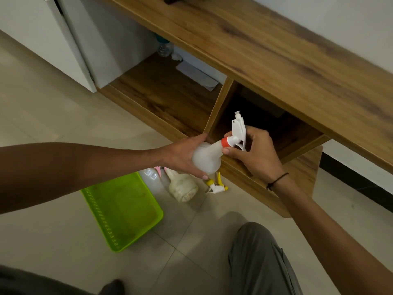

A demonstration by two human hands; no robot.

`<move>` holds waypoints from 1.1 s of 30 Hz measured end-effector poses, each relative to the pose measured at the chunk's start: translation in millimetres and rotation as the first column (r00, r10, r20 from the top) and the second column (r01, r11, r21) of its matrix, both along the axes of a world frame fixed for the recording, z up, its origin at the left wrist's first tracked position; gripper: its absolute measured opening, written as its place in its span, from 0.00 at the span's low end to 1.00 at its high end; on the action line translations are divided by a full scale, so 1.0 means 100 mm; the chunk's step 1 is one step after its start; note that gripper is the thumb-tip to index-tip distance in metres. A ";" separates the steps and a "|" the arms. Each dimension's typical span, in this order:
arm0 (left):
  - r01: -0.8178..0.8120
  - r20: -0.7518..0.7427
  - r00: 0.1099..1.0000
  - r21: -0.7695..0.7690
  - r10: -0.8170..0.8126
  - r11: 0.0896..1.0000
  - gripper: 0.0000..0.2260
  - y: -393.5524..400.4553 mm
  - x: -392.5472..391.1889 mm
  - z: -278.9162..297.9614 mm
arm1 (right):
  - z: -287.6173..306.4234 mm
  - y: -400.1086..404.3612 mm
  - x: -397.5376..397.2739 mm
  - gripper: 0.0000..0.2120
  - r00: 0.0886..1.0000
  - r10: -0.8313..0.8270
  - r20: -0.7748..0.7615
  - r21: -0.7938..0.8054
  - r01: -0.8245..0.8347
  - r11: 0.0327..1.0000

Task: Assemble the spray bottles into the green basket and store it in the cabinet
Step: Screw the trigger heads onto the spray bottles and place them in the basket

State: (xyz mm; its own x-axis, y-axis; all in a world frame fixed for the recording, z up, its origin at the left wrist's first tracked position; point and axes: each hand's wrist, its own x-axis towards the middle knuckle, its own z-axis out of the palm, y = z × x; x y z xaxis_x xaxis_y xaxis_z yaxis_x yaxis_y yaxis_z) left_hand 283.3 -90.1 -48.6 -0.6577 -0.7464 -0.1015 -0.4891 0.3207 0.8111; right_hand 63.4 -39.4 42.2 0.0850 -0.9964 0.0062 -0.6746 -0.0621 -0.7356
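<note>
My left hand [180, 155] grips the round body of a white spray bottle [207, 157], held in the air in front of the cabinet. My right hand [253, 154] is closed on its white trigger head [238, 133] with an orange collar, which sits at the bottle's neck. The green basket [127, 211] lies on the floor below my left arm with nothing in it. A second, yellowish bottle [182, 186] lies on the tiles beside it, next to a loose yellow-and-white trigger head [217, 185]. A pink part [157, 170] and a clear bottle [150, 173] peek out under my left hand.
The low wooden cabinet [265, 67] has two doorless compartments; the left one [165, 96] holds a plastic water bottle [164, 47] and white paper [197, 75]. The right one [265, 124] is dark. My knee in grey trousers [259, 258] is at the bottom right.
</note>
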 end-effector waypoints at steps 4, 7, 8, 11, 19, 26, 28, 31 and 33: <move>0.045 0.018 0.999 0.012 -0.045 0.999 0.41 -0.04 0.02 -0.04 | 0.05 0.00 0.02 0.22 0.991 0.092 -0.095 0.024 -0.090 0.996; 0.079 -0.007 0.997 0.060 -0.078 0.995 0.41 -0.04 0.03 -0.08 | 0.08 -0.02 0.02 0.22 0.977 0.146 -0.154 0.037 -0.142 0.989; 0.073 -0.023 0.997 0.070 -0.072 0.995 0.41 -0.04 0.03 -0.09 | 0.08 -0.03 0.01 0.22 0.977 0.139 -0.163 0.035 -0.135 0.990; 0.016 -0.052 0.999 0.047 -0.013 0.999 0.39 -0.01 0.00 -0.10 | 0.01 -0.03 0.03 0.24 0.972 0.009 -0.235 -0.011 -0.012 1.000; -0.277 0.022 0.955 -0.289 0.296 0.916 0.46 0.11 -0.13 -0.22 | -0.27 0.02 0.20 0.30 0.940 -0.318 -0.125 -0.077 0.311 0.947; -0.225 -0.217 0.916 0.419 0.338 0.880 0.33 -0.16 0.15 -0.11 | -0.34 0.07 0.11 0.13 0.920 -0.335 0.202 -0.026 0.347 0.938; -0.218 -0.077 0.925 0.696 0.373 0.684 0.39 -0.28 0.33 -0.06 | -0.37 0.09 0.12 0.09 0.902 -0.319 0.292 -0.009 0.336 0.942; -0.070 0.011 0.993 0.851 0.115 0.521 0.51 -0.36 0.60 -0.05 | -0.42 0.11 0.16 0.10 0.902 -0.240 0.358 -0.024 0.266 0.964; -0.030 -0.011 0.997 0.876 0.083 0.481 0.49 -0.33 0.67 -0.07 | -0.44 0.14 0.19 0.11 0.901 -0.191 0.389 -0.029 0.220 0.975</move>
